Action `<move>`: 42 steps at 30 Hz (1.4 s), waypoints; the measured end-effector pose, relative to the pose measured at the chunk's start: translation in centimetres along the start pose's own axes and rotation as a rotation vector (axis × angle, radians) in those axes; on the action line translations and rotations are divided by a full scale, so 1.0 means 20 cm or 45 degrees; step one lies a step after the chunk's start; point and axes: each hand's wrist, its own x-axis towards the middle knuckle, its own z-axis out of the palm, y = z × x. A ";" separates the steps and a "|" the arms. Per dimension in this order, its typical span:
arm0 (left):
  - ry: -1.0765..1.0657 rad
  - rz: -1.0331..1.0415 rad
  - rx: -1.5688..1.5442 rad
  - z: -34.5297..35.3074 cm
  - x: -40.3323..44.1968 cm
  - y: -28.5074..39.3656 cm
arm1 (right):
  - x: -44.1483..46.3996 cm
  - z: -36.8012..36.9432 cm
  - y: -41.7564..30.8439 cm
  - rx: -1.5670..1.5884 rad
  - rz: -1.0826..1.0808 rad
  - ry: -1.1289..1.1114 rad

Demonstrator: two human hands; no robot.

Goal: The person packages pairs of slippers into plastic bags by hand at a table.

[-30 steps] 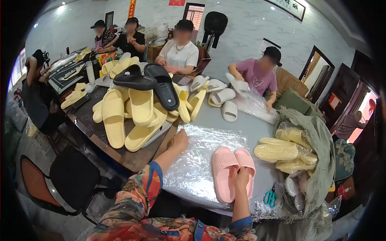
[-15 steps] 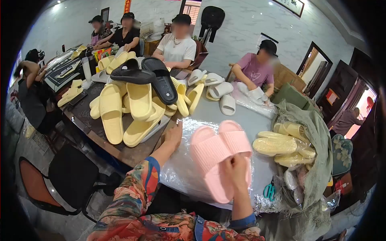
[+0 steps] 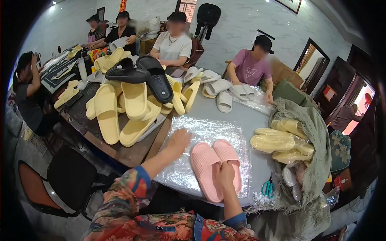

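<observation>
A pair of pink slippers rests side by side on a clear plastic bag that lies spread over the grey tabletop. My right hand grips the slippers where their inner edges meet, its fingers closed there. Left of them, my left hand is over the bag, apart from the slippers. Motion blurs its fingers, and I cannot make out whether they hold anything.
Yellow slippers and black slippers are heaped at left. Grey slippers lie beyond the bag. At right are bagged yellow slippers, a woven sack and teal scissors. A co-worker handles grey slippers across the table.
The pink slippers have come down onto the bag with my right hand. My left hand has moved from the bag's left edge toward the slippers. The co-worker opposite has set grey slippers on plastic.
</observation>
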 end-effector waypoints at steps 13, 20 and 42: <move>-0.382 0.054 -0.235 -0.27 -0.71 0.19 | -0.01 0.01 0.02 -0.006 -0.068 0.039; -0.437 0.091 -0.177 -0.30 -0.67 0.11 | -0.02 -0.01 0.07 0.019 0.002 0.063; -0.151 -0.038 -0.467 -0.12 -0.46 0.34 | 0.14 0.12 -0.03 0.116 -0.034 0.209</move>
